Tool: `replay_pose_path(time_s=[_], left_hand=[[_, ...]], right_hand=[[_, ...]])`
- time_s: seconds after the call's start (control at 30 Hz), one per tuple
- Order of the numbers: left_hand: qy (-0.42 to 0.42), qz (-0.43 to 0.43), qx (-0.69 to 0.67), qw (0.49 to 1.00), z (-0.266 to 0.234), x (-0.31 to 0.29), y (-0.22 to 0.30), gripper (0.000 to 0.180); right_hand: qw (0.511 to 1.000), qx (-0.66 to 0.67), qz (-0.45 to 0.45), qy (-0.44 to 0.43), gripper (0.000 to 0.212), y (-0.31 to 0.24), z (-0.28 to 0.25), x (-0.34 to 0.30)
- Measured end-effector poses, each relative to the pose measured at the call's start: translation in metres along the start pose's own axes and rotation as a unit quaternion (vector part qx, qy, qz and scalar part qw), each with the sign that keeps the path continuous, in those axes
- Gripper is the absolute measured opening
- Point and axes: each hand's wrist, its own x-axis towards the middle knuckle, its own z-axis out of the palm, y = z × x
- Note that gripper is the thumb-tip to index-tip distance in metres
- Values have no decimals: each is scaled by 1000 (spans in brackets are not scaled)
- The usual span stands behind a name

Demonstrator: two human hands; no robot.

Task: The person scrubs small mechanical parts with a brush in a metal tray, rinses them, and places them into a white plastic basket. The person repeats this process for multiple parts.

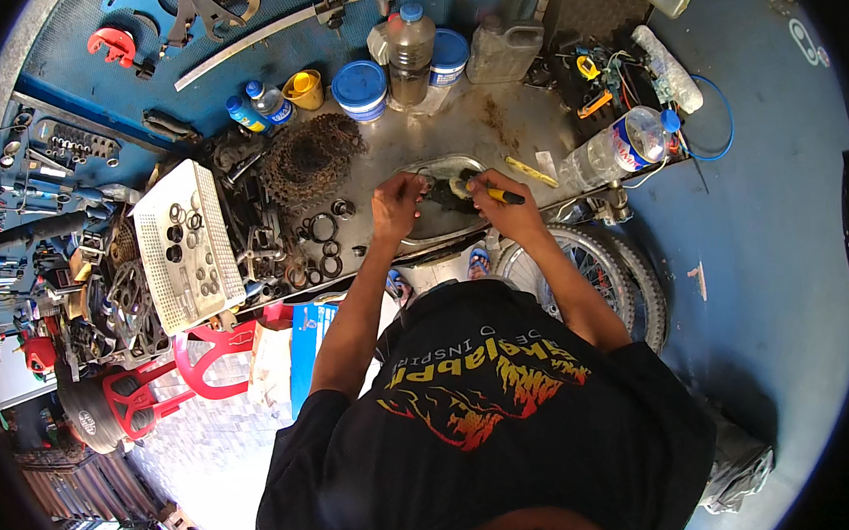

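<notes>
Over an oval metal tray (pixel 447 236) on the workbench, both of my hands are close together. My right hand (pixel 505 216) is closed round a brush (pixel 508 196) with a yellow and black handle, its bristle end pointing left toward my other hand. My left hand (pixel 398 208) pinches something small above the tray's left side; its kind is too small to make out. Dark liquid or grime shows in the tray between the hands. A yellow marker-like stick (pixel 530 170) lies on the bench just beyond my right hand.
Greasy chains (pixel 313 160) are heaped left of the tray, near several black rings (pixel 323 227). A white perforated basket (pixel 158 272) holds small parts. Blue-lidded tubs (pixel 359 89) and a dark-filled bottle (pixel 411 57) stand behind. A clear bottle (pixel 612 151) lies right, above bicycle wheels (pixel 579 255).
</notes>
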Motion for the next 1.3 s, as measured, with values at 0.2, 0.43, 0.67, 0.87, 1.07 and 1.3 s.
replay_pose_path(time_s=[0.2, 0.43, 0.67, 0.87, 1.07, 1.3], left_hand=[[-45, 302, 193, 932, -30, -19, 116, 20], [2, 289, 254, 923, 15, -20, 62, 16], [19, 244, 358, 901, 12, -13, 75, 16], [-58, 221, 296, 927, 7, -18, 52, 16], [71, 202, 253, 943, -72, -5, 38, 20], [298, 71, 334, 891, -332, 15, 24, 24]], right_hand=[[996, 76, 26, 36, 24, 5, -21, -11], [995, 30, 82, 54, 26, 18, -38, -35], [998, 15, 35, 51, 25, 22, -36, -40], [999, 8, 51, 15, 20, 10, -27, -39], [999, -16, 22, -31, 21, 5, -16, -37], [992, -105, -67, -22, 23, -5, 19, -29]])
